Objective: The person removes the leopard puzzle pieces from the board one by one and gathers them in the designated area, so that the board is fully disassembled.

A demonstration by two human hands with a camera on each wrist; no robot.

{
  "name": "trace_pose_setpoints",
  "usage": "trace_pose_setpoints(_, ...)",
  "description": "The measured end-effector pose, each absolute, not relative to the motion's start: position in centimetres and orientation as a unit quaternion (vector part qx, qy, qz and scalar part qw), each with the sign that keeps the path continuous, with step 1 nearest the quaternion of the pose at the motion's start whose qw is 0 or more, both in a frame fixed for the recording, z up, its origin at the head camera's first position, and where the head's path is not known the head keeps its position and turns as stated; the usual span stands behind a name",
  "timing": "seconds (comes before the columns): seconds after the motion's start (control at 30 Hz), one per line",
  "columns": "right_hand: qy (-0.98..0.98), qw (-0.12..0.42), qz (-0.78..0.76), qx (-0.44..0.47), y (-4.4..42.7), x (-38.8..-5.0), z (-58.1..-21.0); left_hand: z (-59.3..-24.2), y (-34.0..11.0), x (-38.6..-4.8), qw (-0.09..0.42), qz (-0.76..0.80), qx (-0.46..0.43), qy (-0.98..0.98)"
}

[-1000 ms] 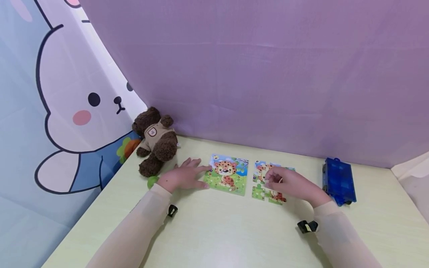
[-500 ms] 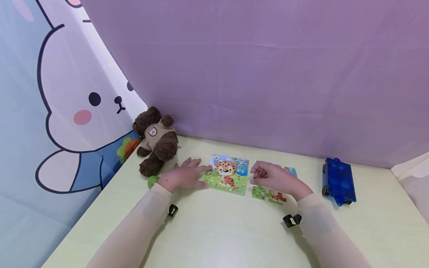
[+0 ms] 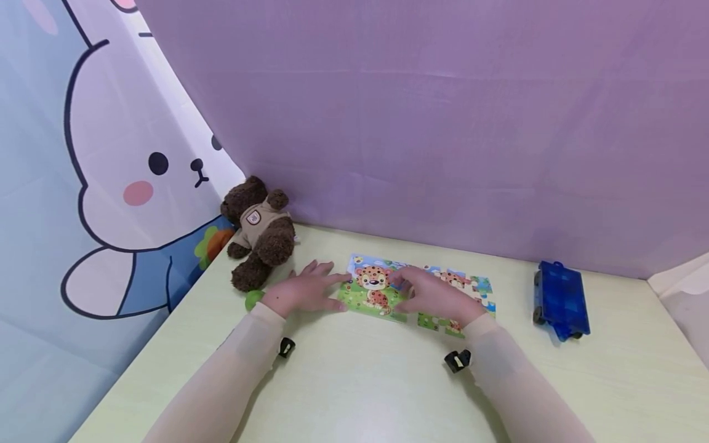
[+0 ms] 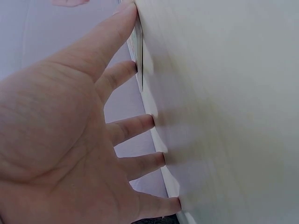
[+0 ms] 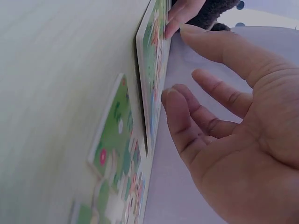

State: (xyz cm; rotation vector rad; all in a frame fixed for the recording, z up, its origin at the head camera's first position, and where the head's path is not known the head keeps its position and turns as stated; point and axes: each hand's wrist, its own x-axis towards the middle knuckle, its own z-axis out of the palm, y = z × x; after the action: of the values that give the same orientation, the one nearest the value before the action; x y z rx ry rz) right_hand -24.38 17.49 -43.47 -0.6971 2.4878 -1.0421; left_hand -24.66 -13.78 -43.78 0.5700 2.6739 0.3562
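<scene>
A square leopard picture board (image 3: 372,284) lies on the table. My left hand (image 3: 301,293) is at its left edge, fingers spread, thumb and index finger at the rim. In the left wrist view the other fingertips (image 4: 148,120) come down at the table surface. My right hand (image 3: 437,296) hovers over the board's right side, fingers loosely bent, nothing between them; the right wrist view shows a gap between thumb and fingers. To the board's right lie several leopard jigsaw pieces (image 3: 480,284), partly hidden under the right hand and wrist.
A brown teddy bear (image 3: 260,231) leans at the back left, with a green round thing (image 3: 253,299) near the left wrist. Towards the right stands a blue see-through toy wagon (image 3: 562,300). A purple cloth (image 3: 421,135) hangs along the table's back edge.
My right hand has moved left, from above the jigsaw pieces to over the board's right side, uncovering more pieces. My left hand has stayed in place.
</scene>
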Motion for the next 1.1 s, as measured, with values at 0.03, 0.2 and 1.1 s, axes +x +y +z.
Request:
trace_pose_setpoints(0.03,0.88,0.176,-0.364,-0.248,17.3,-24.5,-43.5,-43.8,-13.8,-24.7,0.191,0.127,0.203,0.952)
trace_pose_setpoints(0.2,0.895,0.177,-0.335,-0.236,16.7,-25.1,-43.9,-43.9,-13.8,-24.7,0.191,0.125,0.203,0.952)
trace_pose_setpoints(1.1,0.907,0.176,-0.299,-0.241,15.9,-25.1,-44.4,-43.5,-13.6,-24.6,0.194,0.129,0.195,0.953)
